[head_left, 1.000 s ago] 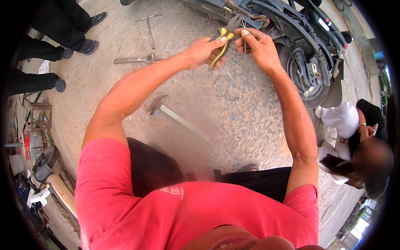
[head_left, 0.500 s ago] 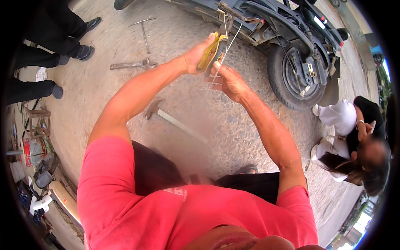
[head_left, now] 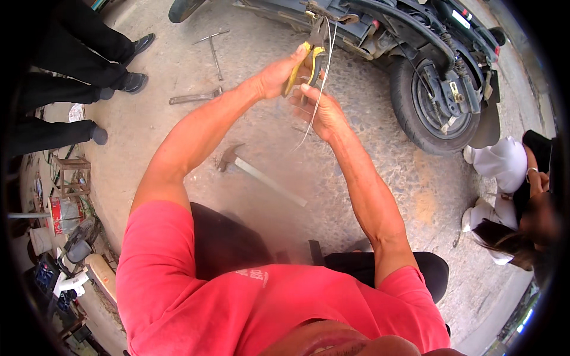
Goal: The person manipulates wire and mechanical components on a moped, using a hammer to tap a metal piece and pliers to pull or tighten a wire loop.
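Observation:
With both arms stretched forward, I hold a pair of pliers point(head_left: 295, 73) with yellow and black handles. My left hand point(head_left: 278, 78) is closed around the left handle. My right hand point(head_left: 326, 115) is on the other handle, its thumb pressed to it and its fingers curled partly out of sight. The jaws point away from me, up at a metal bracket point(head_left: 332, 15) low on a motorbike. A thin pale wire point(head_left: 325, 80) bends around near the jaws and trails down past my right hand. Whether the jaws grip the wire cannot be made out.
The dark motorbike's wheel point(head_left: 433, 107) is at the right. On the ground lie a hammer point(head_left: 261, 175), an adjustable wrench point(head_left: 195, 96) and a T-shaped tool point(head_left: 215, 56). People in black trousers point(head_left: 71, 50) stand at left. A person point(head_left: 504, 166) crouches at right.
The pliers have turned and their handles are spread wider, with the jaws up at the bracket. The wire hangs differently beside my right hand. The whole view has shifted slightly.

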Action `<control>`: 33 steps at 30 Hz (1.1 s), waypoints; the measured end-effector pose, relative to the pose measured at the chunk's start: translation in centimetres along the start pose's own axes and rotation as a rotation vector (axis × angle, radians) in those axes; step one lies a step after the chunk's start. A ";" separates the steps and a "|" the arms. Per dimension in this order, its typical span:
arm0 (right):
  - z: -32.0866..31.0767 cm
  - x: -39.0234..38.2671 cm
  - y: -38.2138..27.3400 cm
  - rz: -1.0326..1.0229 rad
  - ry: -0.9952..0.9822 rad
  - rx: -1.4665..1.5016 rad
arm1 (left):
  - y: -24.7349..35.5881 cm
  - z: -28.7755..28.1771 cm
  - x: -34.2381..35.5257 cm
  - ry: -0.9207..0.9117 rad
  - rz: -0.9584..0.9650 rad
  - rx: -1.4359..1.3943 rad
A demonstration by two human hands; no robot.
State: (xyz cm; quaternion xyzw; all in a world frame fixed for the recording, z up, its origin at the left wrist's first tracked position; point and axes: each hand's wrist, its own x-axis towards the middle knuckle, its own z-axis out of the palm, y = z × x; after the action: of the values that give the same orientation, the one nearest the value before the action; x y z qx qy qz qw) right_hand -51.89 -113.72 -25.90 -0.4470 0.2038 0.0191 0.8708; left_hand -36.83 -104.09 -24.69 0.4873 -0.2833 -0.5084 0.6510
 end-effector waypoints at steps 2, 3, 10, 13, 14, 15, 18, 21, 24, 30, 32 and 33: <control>0.2 0.0 -0.9 -0.021 0.005 -0.028 | -0.1 -0.2 -0.1 -0.007 -0.001 0.023; 0.4 0.0 -1.4 -0.027 -0.009 -0.108 | -0.1 -0.1 -0.1 -0.009 -0.006 0.022; 0.9 0.6 -3.4 0.077 0.172 -0.463 | 0.1 1.2 -0.2 0.035 0.031 0.019; 0.1 0.4 -3.9 0.050 0.087 -0.519 | 0.2 0.5 -0.4 -0.020 0.000 0.012; 0.0 0.4 -3.8 0.025 0.035 -0.536 | 0.0 0.4 -0.5 0.007 -0.019 0.002; 0.1 0.3 -3.6 0.001 0.024 -0.465 | 0.1 0.7 -0.6 0.030 -0.037 -0.008; 0.5 -0.1 -2.9 -0.029 -0.060 -0.255 | 0.4 1.0 -0.8 0.057 -0.070 -0.046; 0.3 0.1 -2.4 0.007 -0.212 -0.069 | 0.6 0.7 -0.9 0.028 -0.066 -0.017; 0.3 0.3 -1.7 -0.007 -0.330 0.105 | 1.1 0.9 -1.1 -0.017 -0.101 0.013; 0.7 0.9 -0.1 0.027 -0.394 0.320 | 1.3 0.9 -0.9 -0.010 -0.141 0.108; 1.5 1.1 0.0 0.032 -0.299 0.226 | 0.9 0.2 -0.9 -0.005 -0.068 0.130; 1.2 1.1 0.1 0.005 -0.207 0.116 | 1.1 0.5 -1.0 0.012 -0.017 0.163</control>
State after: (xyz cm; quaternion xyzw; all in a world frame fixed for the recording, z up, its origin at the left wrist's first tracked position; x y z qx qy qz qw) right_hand -50.45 -112.86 -25.74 -0.3910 0.1146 0.0558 0.9115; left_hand -37.13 -103.30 -23.41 0.5443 -0.3157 -0.4863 0.6063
